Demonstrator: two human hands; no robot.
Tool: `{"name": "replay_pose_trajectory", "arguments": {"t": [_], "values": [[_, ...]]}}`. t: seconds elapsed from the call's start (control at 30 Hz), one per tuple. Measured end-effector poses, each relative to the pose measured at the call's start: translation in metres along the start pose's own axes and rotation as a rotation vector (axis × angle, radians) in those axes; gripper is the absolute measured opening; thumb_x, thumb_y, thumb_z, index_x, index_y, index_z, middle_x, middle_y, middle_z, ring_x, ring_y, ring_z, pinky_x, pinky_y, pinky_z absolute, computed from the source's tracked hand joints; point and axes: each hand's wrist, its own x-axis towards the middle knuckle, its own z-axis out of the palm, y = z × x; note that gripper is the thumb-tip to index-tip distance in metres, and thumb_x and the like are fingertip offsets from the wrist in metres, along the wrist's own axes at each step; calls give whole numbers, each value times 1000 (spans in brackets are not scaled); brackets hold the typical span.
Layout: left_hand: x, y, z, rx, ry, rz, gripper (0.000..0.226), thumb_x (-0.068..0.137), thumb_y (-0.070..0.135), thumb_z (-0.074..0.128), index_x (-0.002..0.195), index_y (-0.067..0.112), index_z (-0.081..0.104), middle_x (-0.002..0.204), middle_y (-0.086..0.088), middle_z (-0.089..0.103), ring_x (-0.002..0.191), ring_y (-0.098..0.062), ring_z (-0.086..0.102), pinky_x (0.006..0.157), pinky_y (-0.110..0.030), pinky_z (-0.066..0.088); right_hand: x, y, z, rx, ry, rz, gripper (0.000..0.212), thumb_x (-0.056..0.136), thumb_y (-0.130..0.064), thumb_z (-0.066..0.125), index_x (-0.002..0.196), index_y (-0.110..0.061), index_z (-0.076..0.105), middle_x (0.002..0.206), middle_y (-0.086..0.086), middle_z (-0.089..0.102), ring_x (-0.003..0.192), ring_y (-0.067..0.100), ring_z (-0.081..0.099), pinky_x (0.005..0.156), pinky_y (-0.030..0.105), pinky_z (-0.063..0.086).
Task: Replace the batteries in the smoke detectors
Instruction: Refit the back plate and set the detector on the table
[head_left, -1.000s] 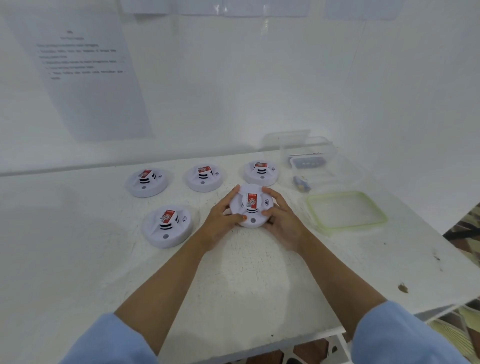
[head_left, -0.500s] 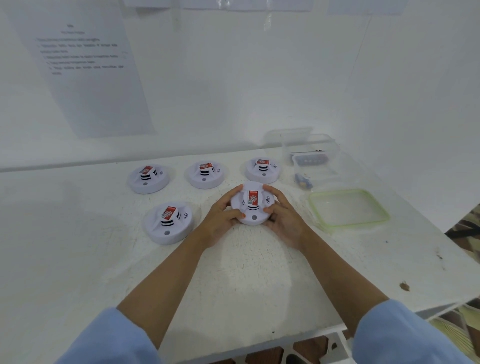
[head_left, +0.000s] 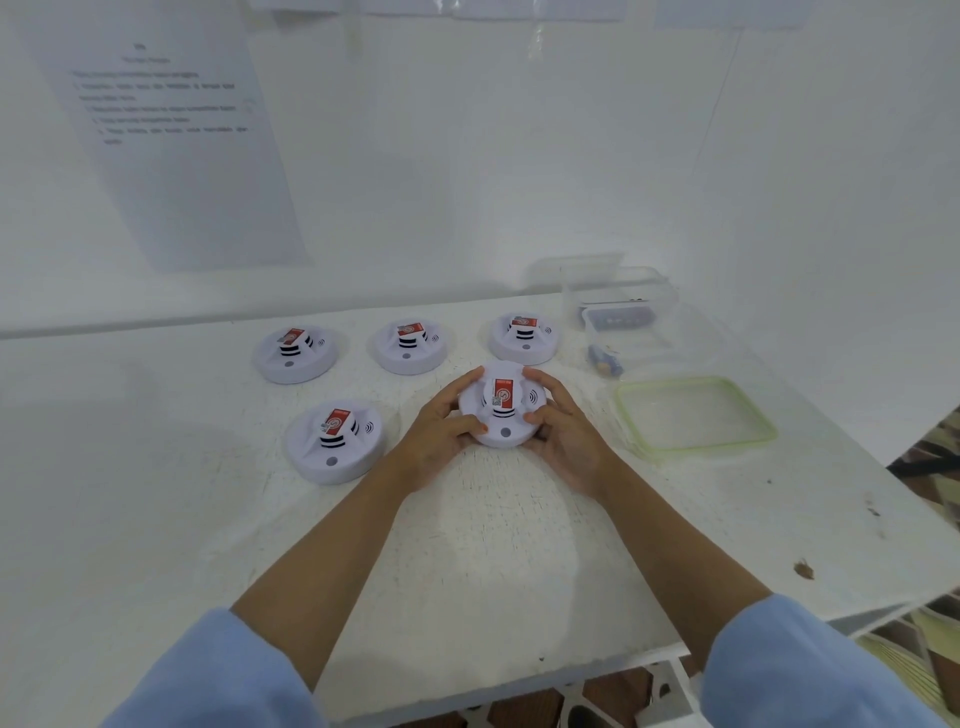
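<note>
Bright, flat, washed-out light; faint soft shadows on the table (head_left: 130, 519); wide-angle bowing at edges.

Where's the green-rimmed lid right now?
Head view: the green-rimmed lid lies flat on the right side of the table, just right of the smoke detector gripped by the left hand and right hand, with loose batteries and a clear container behind it.

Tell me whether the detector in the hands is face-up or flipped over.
Face-up: the held smoke detector shows its red label and raised centre on top; left hand and right hand grip its rim.
</note>
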Motion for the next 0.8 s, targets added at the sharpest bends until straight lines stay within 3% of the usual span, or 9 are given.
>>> {"name": "replay_pose_trajectory", "arguments": {"t": [0.33,0.57,0.7,0.8], "values": [[0,-1,-1,22,-12,1,59,84,-14,48,126,26,46,132,-4,49,109,-17,56,88,-31,51,1,1,-1,-1,5,1,41,90,6,41,110,-28,53,112,-1,62,104,19,59,80,28,56],[1,0,-1,9,-16,-6,60,84,-15,46,126,27,46,128,-2,51,106,-16,57,80,-24,54,2,3,-2,-20,10,-12,40,90,5,42,110,-28,53,112,-2,62,104,18,59,81,28,55],[0,0,-1,8,-20,-2,59,84,-15,47,127,26,46,130,-3,51,106,-16,57,78,-23,55,3,5,-4,-35,6,-17,40,91,4,42,121,-22,49,117,2,61,108,21,58,82,28,56],[0,1,0,-4,-17,-10,60,84,-16,46,127,26,46,128,-3,52,105,-16,58,75,-22,55,3,6,-4,-21,13,-11,41,90,4,43,115,-26,53,115,0,62,108,21,58,83,30,55]]}}
